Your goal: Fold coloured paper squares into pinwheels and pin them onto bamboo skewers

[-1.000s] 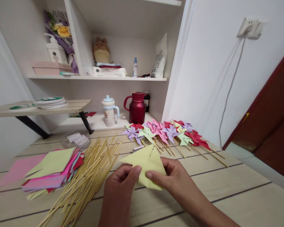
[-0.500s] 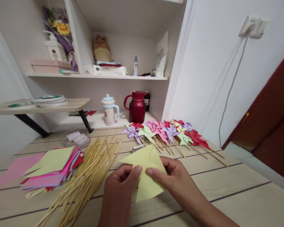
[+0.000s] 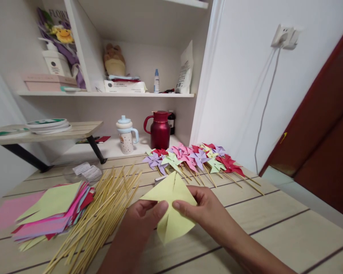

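Note:
Both hands hold a pale yellow paper square (image 3: 173,207) with slits cut from its corners, a little above the wooden table (image 3: 277,224). My left hand (image 3: 144,215) pinches its left side near the middle. My right hand (image 3: 197,209) pinches the right side, thumb on top. A bundle of bamboo sticks (image 3: 103,219) lies just left of my hands. A stack of coloured paper squares (image 3: 50,213) sits further left.
Several finished paper pinwheels on sticks (image 3: 193,160) lie behind my hands. A red jug (image 3: 159,130) and a white cup with a blue lid (image 3: 125,135) stand at the back under shelves. A white wall with a socket (image 3: 282,36) and a dark red door (image 3: 326,125) are right.
The yellow paper has unfolded further and its lower flap now hangs down between my hands. The view has shifted slightly to the right.

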### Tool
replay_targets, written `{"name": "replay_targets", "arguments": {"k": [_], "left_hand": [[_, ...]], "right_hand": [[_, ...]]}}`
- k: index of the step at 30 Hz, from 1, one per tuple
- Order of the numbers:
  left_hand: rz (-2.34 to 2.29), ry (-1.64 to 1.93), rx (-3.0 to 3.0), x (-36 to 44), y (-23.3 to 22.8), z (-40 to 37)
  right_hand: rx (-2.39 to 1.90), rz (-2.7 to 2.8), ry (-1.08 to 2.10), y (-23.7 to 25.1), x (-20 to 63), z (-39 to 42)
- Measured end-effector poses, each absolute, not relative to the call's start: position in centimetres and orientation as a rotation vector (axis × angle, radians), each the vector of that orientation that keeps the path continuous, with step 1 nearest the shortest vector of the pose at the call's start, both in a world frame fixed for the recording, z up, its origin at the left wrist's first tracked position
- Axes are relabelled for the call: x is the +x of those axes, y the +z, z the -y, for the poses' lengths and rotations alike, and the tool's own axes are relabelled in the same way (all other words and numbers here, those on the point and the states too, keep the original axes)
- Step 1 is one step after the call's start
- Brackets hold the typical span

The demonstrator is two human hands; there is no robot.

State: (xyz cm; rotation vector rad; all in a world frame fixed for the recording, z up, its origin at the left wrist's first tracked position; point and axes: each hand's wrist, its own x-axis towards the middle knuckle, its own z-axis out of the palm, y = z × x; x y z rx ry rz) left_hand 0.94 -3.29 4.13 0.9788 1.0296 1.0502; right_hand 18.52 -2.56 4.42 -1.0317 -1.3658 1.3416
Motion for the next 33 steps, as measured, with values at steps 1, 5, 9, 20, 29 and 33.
{"name": "replay_targets", "arguments": {"k": [1,5,9,20,29,33], "left_hand": [[-1.032,1.034,1.0,1.0,4.0,3.3],[-0.984,1.011,1.006,1.4,3.4,3.1],[-1.05,1.047,0.963,1.5,3.5,3.0],[-1.004,1.077,0.851,1.0,3.6,3.0],[-0.812,1.209,0.718,0.4,4.5,2.9],[-0.789,1.191,0.713,1.0,4.2,3.2]], "right_hand": [[-1.04,1.38,1.316,4.3,18.5,2.5],[-1.077,1.4,1.302,4.4,18.5,2.4],[-1.08,1.415,1.305,4.6,18.4,2.6],[-1.025,1.573,0.729,3.4,18.7,2.7],[-0.788,2.001,-0.043,2.5,18.1,4.0],[-0.794,1.97,-0.078,2.6,17.6,3.9]]}}
